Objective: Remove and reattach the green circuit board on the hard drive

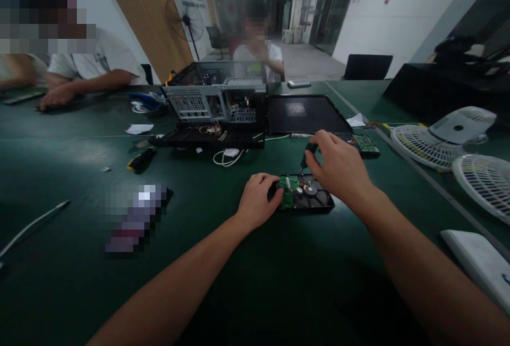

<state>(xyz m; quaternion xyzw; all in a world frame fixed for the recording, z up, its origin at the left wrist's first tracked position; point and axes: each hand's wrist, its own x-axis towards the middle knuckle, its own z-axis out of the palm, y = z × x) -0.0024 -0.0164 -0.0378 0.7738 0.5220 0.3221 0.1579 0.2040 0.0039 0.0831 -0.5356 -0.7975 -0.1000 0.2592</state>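
A hard drive [319, 201] lies flat on the green table with its circuit board [287, 182] facing up. At its left end, my left hand [261, 197] grips it between thumb and fingers. My right hand [338, 168] is closed around the dark handle of a screwdriver [305, 159]. The screwdriver stands nearly upright, its shaft reaching down to the drive near the edge of the circuit board. Whether the tip sits in a screw is too small to tell.
Beyond the drive stands an opened computer case [215, 104], with a black side panel [308, 115] to its right. Another circuit-board part [365, 145] lies behind my right hand. A yellow-black screwdriver [141, 160], a blurred phone [139, 218] and a white fan [458, 128] are around. Two people sit opposite.
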